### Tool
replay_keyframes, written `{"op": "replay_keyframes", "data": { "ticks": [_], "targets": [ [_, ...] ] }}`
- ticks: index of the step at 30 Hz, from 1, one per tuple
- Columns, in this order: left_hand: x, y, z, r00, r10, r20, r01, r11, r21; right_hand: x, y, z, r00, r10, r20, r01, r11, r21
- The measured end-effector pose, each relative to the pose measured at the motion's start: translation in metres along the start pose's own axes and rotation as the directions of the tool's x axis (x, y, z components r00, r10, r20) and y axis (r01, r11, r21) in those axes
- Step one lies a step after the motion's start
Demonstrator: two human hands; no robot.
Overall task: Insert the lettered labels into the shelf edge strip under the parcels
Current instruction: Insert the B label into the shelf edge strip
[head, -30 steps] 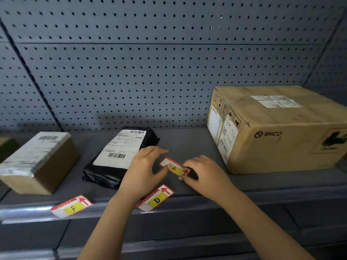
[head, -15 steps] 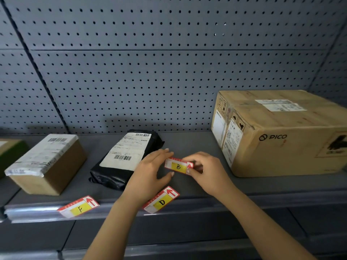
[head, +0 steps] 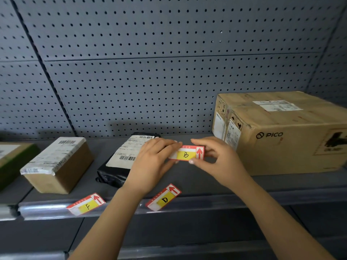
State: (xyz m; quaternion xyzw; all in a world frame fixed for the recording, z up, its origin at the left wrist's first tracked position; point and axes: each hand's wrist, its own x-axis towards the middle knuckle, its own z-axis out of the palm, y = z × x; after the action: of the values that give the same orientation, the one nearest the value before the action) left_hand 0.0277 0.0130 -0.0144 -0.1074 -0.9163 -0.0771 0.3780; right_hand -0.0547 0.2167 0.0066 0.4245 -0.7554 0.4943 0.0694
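Along the front of a grey shelf runs a clear edge strip. Two red-and-white labels lie tilted across it, each with a yellow patch and a red arrow: label F to the left and label D near the middle.

Two bare forearms reach over the strip. Just above the shelf, both hands hold label B level between them. The left hand pinches its left end and the right hand pinches its right end, thumbs below and fingers on top.

Behind the hands sit the parcels: a black bag with a white shipping slip, a small brown box to its left, and a green box at the far left edge. A large cardboard box marked PICO stands to the right. A grey pegboard wall rises at the back.
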Motion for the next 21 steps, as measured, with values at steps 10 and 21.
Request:
{"op": "replay_keyframes", "data": {
  "ticks": [10, 21],
  "targets": [
    [-0.020, 0.034, -0.034, 0.981, -0.189, -0.043, 0.193, 0.971, 0.141, 0.015, -0.016, -0.002, 0.891, -0.367, 0.266, 0.445, 0.821, -0.358],
    [-0.140, 0.097, -0.156, 0.813, -0.564, -0.145, 0.547, 0.654, 0.522, -0.006, -0.090, 0.098, 0.701, -0.641, 0.312, 0.675, 0.738, -0.001]
  ]
}}
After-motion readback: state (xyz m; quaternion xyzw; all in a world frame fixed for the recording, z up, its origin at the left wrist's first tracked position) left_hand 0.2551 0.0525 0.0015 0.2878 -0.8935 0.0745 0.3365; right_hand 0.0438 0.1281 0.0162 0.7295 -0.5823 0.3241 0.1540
